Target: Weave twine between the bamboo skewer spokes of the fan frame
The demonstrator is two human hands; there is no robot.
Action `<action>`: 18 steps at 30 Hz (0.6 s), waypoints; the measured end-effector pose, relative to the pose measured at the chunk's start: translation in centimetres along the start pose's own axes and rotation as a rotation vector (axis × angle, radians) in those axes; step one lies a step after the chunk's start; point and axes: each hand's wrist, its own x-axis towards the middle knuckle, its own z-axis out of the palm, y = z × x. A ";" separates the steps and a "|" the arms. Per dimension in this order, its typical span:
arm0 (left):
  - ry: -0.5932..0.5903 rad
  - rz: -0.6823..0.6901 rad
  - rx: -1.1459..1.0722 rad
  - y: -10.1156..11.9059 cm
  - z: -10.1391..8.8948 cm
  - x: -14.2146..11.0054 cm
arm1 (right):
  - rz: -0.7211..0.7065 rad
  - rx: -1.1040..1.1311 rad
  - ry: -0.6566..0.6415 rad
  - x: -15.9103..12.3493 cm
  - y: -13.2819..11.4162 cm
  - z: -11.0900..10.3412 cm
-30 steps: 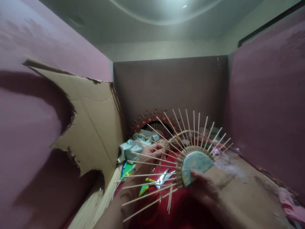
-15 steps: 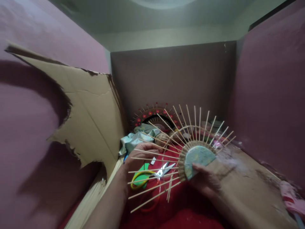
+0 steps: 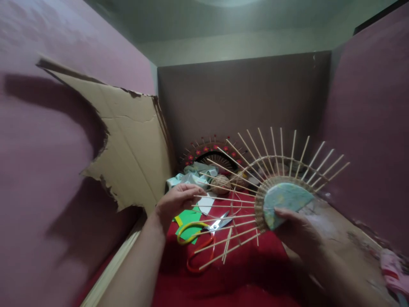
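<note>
My right hand (image 3: 295,228) grips a half-round fan frame (image 3: 260,200), thumb pressed on its pale green cloth-covered centre (image 3: 284,200). Thin sticks radiate from a woven band around that centre. A strand of twine (image 3: 271,157) arcs across the upper sticks, and a loose length hangs near the middle ones. By the tips of the left-side sticks, my left hand (image 3: 177,202) has its fingers pinched together; what lies in the pinch is too small to make out. Below the sticks are scissors (image 3: 213,228) with yellow and orange handles, blades apart, on the red cloth (image 3: 249,277).
Green paper (image 3: 188,217) and white paper (image 3: 207,204) lie near the scissors. Behind are a twine ball (image 3: 220,184), crumpled cloth (image 3: 188,178) and a flower-decorated fan (image 3: 206,149). Torn cardboard (image 3: 128,145) leans at left above a bundle of sticks (image 3: 111,268).
The fan frame has moved right and up in my right hand. My left hand has shifted slightly, its fingers now clearer at the stick tips. The camera view has turned a little left.
</note>
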 end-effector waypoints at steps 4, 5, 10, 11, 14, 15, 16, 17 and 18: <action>0.098 0.007 0.107 -0.1 -0.3 0.2 | -0.017 -0.040 0.046 0.4 -0.4 -0.8; 0.128 0.013 0.159 -0.1 -0.2 0.3 | -0.030 -0.033 0.072 0.5 -0.3 -1.0; 0.165 0.045 0.369 -0.1 0.6 0.8 | -0.062 0.003 0.143 0.6 0.1 -1.3; 0.154 0.059 0.376 0.0 0.7 0.8 | -0.066 0.009 0.143 0.6 0.2 -1.3; 0.129 0.043 0.403 0.1 0.3 0.8 | -0.058 0.039 0.140 0.5 0.4 -1.4; 0.124 0.008 0.419 0.1 0.0 0.7 | -0.047 0.058 0.143 0.5 0.4 -1.4; 0.119 -0.030 0.430 0.0 -0.3 0.7 | -0.036 0.081 0.148 0.4 0.4 -1.4; 0.115 -0.061 0.430 -0.2 -0.5 0.7 | -0.025 0.107 0.154 0.4 0.4 -1.4; 0.109 -0.081 0.417 -0.4 -0.7 0.7 | -0.014 0.132 0.160 0.3 0.4 -1.4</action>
